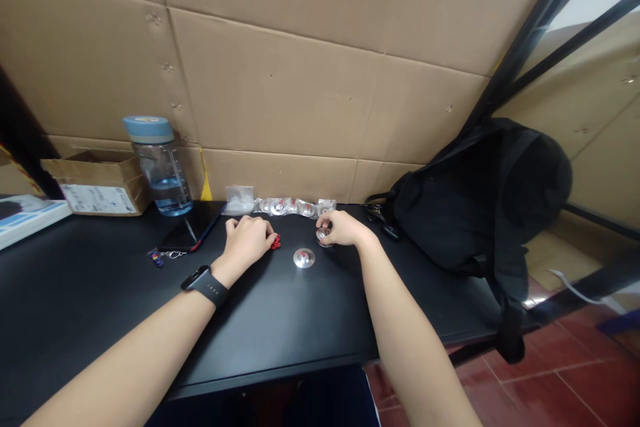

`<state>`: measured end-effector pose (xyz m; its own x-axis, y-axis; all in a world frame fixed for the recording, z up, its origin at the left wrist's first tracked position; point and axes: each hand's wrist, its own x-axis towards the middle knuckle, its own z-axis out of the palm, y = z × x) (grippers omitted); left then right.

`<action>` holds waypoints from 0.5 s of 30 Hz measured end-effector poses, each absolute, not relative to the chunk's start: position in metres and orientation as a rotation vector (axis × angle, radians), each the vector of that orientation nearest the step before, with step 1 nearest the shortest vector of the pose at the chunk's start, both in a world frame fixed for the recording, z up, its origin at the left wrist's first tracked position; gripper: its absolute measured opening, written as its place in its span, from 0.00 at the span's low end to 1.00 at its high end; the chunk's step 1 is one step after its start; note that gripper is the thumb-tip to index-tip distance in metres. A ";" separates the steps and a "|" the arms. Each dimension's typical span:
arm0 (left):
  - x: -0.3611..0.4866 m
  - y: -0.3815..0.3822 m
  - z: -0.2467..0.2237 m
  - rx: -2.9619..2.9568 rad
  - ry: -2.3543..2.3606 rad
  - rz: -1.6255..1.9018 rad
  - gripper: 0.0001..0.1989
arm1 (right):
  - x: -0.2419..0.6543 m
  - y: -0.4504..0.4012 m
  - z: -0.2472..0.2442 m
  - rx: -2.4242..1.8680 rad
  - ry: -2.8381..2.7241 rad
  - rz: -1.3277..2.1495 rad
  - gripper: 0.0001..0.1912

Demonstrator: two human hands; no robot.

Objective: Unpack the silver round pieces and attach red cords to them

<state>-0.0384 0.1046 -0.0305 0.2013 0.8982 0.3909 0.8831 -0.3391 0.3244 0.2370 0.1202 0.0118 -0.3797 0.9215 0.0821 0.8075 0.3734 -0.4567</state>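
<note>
My left hand (pixel 250 238) rests on the black table with its fingers curled, fingertips at a small heap of red pieces (pixel 277 241). Whether it grips one of them is hidden. My right hand (pixel 344 228) pinches a shiny metal disc (pixel 323 235) by its edge, low over the table or touching it. Between the hands, nearer to me, lies another round metal disc (pixel 304 258) with a red spot at its centre. Behind the hands runs a row of clear bags (pixel 286 207) holding similar discs. Left of that row is a clear plastic packet (pixel 240 200).
On the left stand a water bottle (pixel 163 167) with a blue lid and a cardboard box (pixel 100 183). A dark phone (pixel 194 227) with a keychain lies before them. A black backpack (pixel 465 193) fills the table's right side. Cardboard (pixel 300 93) walls off the back.
</note>
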 end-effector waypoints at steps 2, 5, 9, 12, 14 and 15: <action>-0.037 0.103 -0.030 2.377 1.813 0.822 0.12 | 0.234 0.118 0.014 -1.467 -2.281 0.477 0.17; -0.034 0.100 -0.028 2.352 1.845 0.812 0.12 | 0.229 0.116 0.017 -1.391 -2.260 0.487 0.13; -0.031 0.097 -0.027 2.377 1.873 0.774 0.11 | 0.222 0.113 0.018 -1.323 -2.245 0.479 0.13; -0.032 0.098 -0.026 2.376 1.844 0.849 0.09 | 0.216 0.112 0.017 -1.281 -2.181 0.479 0.16; -0.032 0.098 -0.023 2.355 1.796 0.933 0.07 | 0.211 0.112 0.016 -1.233 -2.132 0.533 0.18; -0.032 0.098 -0.021 2.339 1.771 0.975 0.07 | 0.208 0.112 0.015 -1.193 -2.113 0.576 0.20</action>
